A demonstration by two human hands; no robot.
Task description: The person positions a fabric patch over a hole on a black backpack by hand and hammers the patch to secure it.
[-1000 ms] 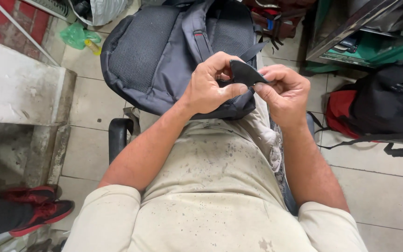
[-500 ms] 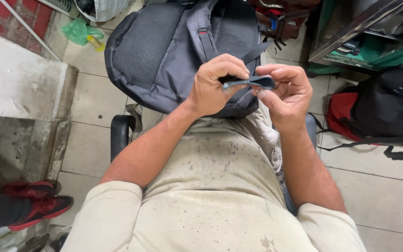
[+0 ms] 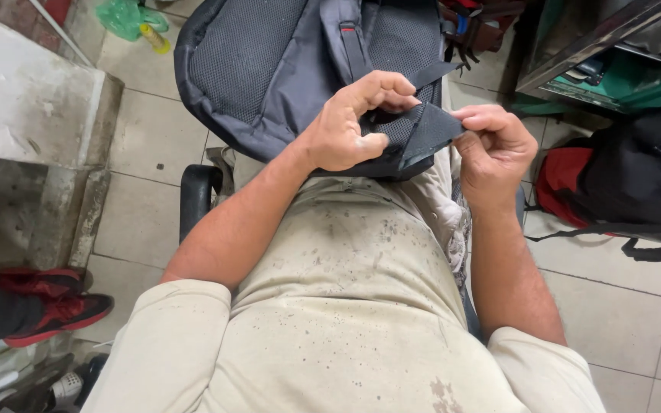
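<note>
- Both hands meet over the lap: the left hand point(image 3: 346, 126) curls its fingers and thumb around a dark fabric tab point(image 3: 422, 131), and the right hand point(image 3: 493, 145) pinches the tab's far corner between thumb and fingertips.
- That tab is a flat, dark piece at the lower edge of a grey backpack point(image 3: 269, 69), held taut between the two hands.
- Lying across the person's knees, the backpack shows its mesh back panel upward, its straps running away from the body.
- Beyond the right forearm, a black and red bag point(image 3: 629, 183) sits on the tiled floor point(image 3: 147, 145).
- Red shoes point(image 3: 47, 302) show at the left edge.
</note>
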